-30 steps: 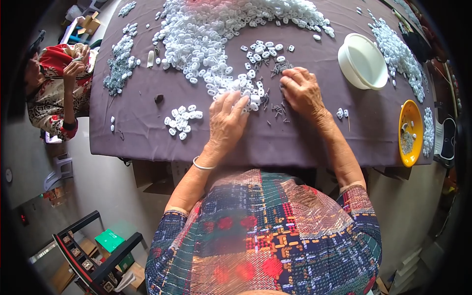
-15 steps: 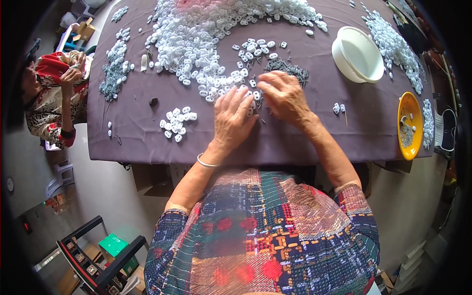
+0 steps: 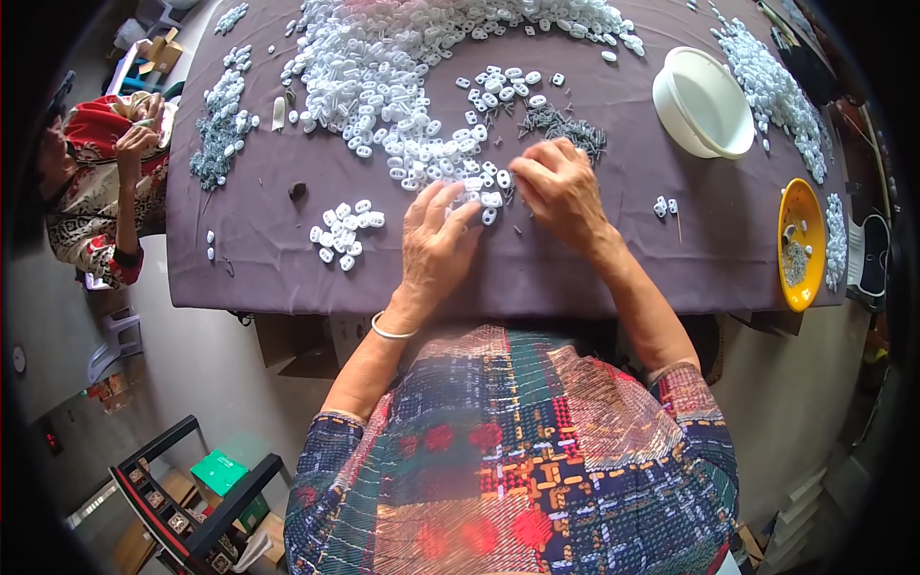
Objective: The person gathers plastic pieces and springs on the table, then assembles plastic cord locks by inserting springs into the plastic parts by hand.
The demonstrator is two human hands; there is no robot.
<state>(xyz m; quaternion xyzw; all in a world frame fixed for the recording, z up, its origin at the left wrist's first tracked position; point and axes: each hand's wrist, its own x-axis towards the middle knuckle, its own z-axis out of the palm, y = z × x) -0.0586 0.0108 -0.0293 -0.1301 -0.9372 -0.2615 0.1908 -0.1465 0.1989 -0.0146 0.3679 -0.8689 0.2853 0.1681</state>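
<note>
My left hand [image 3: 436,240] rests on the cloth with its fingers spread and slightly curled, the fingertips at a few white oval two-hole plastic pieces [image 3: 491,199]. To its right, my right hand [image 3: 565,196] has thumb and forefinger pinched together, just beside those pieces. Whatever the pinch holds, if anything, is too small to make out. Behind the right hand lies a heap of small grey screws [image 3: 578,136], with a few strays around it. A large pile of the white pieces [image 3: 383,86] spreads from beyond my left hand to the far side.
A white round tub [image 3: 704,105] stands at the right, near a yellow dish [image 3: 800,244] holding small metal bits. A small group of white pieces [image 3: 345,230] lies left of my hands. Across the left table edge another person [image 3: 105,182] sits with hands raised.
My left hand has drawn back slightly left, uncovering white pieces by its fingertips. My right hand has shifted a little right, off the edge of the screw heap, its fingers now pinched.
</note>
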